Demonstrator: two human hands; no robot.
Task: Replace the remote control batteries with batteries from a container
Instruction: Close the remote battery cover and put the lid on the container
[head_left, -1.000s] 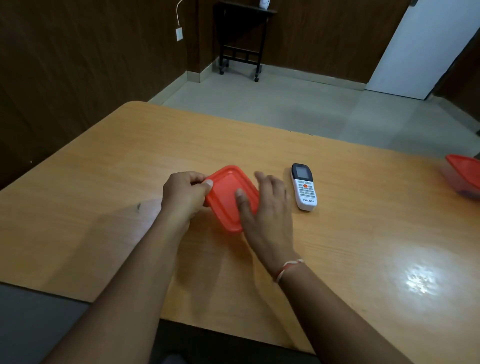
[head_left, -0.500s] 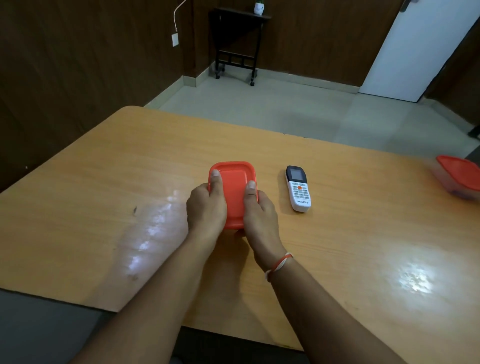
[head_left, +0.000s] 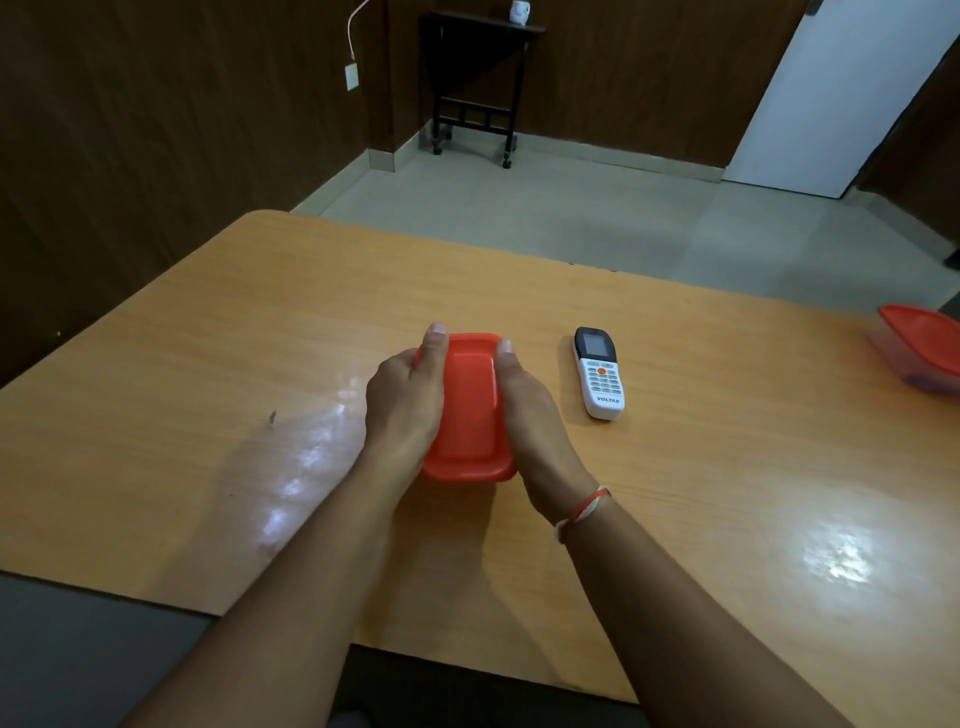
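A small container with an orange-red lid (head_left: 468, 410) sits on the wooden table (head_left: 701, 467) in front of me. My left hand (head_left: 402, 405) grips its left side, thumb lying along the lid's left edge. My right hand (head_left: 530, 410) grips its right side, thumb on the lid's right edge. The lid is on, so the inside is hidden. A white remote control (head_left: 598, 372) with a black screen end lies face up just right of my right hand, untouched.
A second container with an orange-red lid (head_left: 922, 345) stands at the table's far right edge. Beyond the table lie a tiled floor, a dark side table (head_left: 478, 83) against the wall and a white door (head_left: 831, 93).
The container has been turned from a diagonal position to lengthwise in front of me. Both hands have closed in on its sides, thumbs sliding forward along the lid.
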